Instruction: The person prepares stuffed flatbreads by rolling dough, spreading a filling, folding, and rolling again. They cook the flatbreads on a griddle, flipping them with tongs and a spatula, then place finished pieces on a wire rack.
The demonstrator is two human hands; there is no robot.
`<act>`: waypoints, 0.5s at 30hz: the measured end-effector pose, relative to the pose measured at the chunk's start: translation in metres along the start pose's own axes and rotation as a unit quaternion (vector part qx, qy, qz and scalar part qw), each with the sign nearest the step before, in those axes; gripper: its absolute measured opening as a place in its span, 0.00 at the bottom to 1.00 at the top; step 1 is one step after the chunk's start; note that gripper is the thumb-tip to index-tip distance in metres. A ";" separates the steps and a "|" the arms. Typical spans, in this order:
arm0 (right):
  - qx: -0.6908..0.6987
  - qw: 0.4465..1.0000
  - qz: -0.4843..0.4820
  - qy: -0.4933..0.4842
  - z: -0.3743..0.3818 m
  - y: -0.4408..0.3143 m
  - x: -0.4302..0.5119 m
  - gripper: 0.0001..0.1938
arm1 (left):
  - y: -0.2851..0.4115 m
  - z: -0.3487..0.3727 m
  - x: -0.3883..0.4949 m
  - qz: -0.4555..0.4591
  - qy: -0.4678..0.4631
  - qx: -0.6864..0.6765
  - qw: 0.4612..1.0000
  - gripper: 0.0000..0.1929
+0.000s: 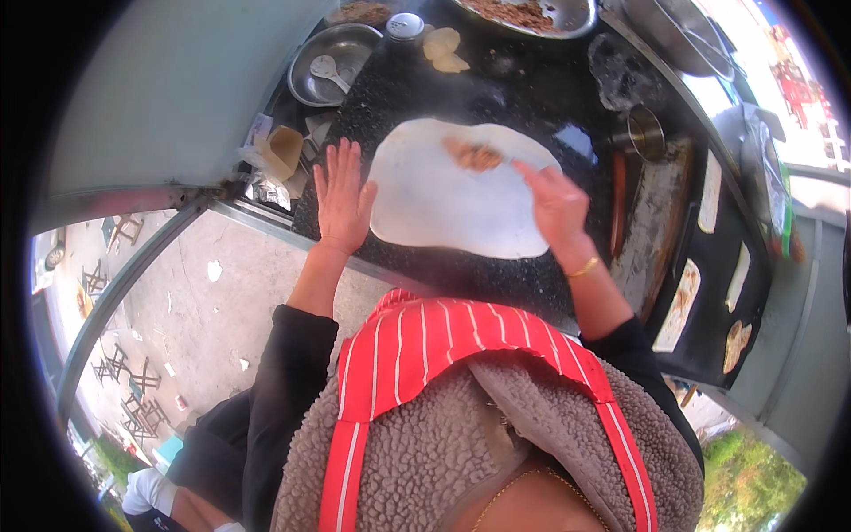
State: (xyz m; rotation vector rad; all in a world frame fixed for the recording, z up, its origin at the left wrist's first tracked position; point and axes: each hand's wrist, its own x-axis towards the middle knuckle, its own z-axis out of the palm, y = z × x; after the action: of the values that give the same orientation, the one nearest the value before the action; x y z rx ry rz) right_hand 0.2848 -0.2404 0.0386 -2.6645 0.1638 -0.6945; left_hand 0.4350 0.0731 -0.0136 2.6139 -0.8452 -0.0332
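A wide, thin sheet of pale dough (445, 206) lies spread on the black speckled countertop (532, 86). Near its far edge sits a small heap of reddish-brown filling (475, 155), smeared at its left side. My left hand (342, 196) rests flat on the counter at the dough's left side, fingers extended and nothing in its grasp. Over the right part of the sheet is my right hand (560, 203), fingers curled and pointing toward the filling. Motion blur hides whether it grips a thin tool.
A steel bowl with filling (578, 23) stands at the back. Dough pieces (444, 50), a lidded shaker (405, 26) and a steel basin (302, 63) with a white spoon (326, 68) are at back left. Flatbreads (679, 309) lie on the dark griddle (705, 332) at right, beside a rolling pin (618, 199).
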 end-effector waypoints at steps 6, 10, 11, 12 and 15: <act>-0.023 0.986 0.165 0.026 0.010 -0.020 -0.058 0.17 | 0.060 0.026 -0.025 0.164 -0.149 0.075 0.972 0.40; -0.058 0.939 0.334 -0.056 -0.006 -0.031 -0.062 0.13 | 0.105 0.042 0.003 0.275 -0.207 0.105 0.933 0.40; -0.067 0.934 0.345 -0.062 -0.009 -0.034 -0.065 0.13 | 0.112 0.045 0.011 0.293 -0.225 0.127 0.920 0.40; -0.075 0.924 0.367 -0.077 -0.012 -0.038 -0.066 0.12 | 0.117 0.047 0.019 0.306 -0.224 0.142 0.914 0.39; -0.067 0.907 0.404 -0.095 -0.011 -0.046 -0.075 0.12 | 0.119 0.051 0.037 0.298 -0.239 0.151 0.912 0.38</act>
State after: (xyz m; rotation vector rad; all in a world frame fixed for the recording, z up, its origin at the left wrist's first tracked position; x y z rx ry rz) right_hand 0.2145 -0.1861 0.0317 -2.4210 1.2044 -0.1493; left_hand 0.3915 -0.0550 -0.0128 2.5253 -1.9277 -0.4164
